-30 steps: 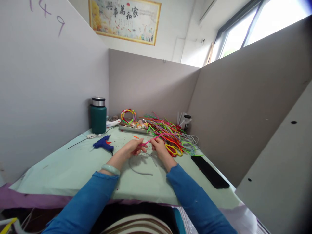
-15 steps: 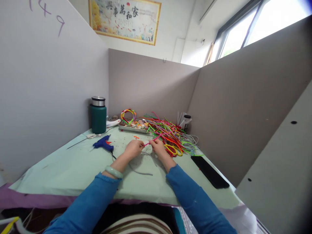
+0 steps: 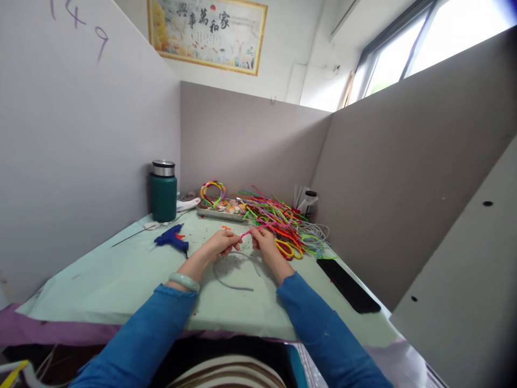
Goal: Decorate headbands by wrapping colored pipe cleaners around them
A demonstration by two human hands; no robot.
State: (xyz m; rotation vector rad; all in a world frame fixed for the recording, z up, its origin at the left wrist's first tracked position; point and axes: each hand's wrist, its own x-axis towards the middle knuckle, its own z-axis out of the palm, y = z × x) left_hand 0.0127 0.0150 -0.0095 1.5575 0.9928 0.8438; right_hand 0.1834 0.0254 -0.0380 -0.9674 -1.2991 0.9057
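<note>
Two hands I watch pinch one pink pipe cleaner (image 3: 247, 233): left hand (image 3: 220, 244) and right hand (image 3: 264, 242), fingers closed; one grey headband (image 3: 230, 272), one blue glue gun (image 3: 173, 237) nearby.

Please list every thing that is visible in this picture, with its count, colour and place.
flask: one, dark green with steel lid, back left of table
glue gun: one, blue, left of the hands
tray: one, metal, back centre, small items inside
pipe cleaners: a heap, many colours, back right
hoop: one, multicoloured, behind the tray
headband: one, grey, on the table under the hands
black slab: one, right edge of table
table cover: one, pale green
picture: one, gold frame, on wall
bracelet: one, pale green, left wrist
left hand: pinches a pink pipe cleaner
right hand: pinches the same piece
</note>
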